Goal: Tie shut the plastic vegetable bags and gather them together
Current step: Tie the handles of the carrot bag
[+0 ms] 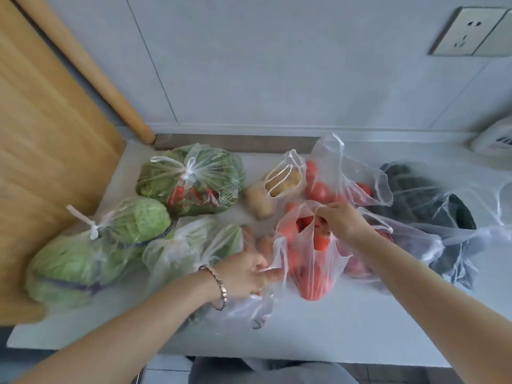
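An open clear bag of tomatoes [310,273] stands at the middle of the counter. My left hand [246,270] pinches its left handle, and my right hand [340,220] pinches its right handle above the tomatoes. To the left lie two knotted bags: cabbage [91,245] and leafy greens with red peppers [194,181]. A bag of greens and carrots [194,245] lies under my left wrist, untied. Behind are an open potato bag [277,187], another open tomato bag [340,178], and a bag of dark vegetables [432,206] at the right.
A wooden cutting board [47,162] and a rolling pin [91,70] lean against the wall at the left. A wall socket [468,31] is at the top right, and a white appliance [493,142] sits at the far right. The counter's front edge [304,356] runs below my arms.
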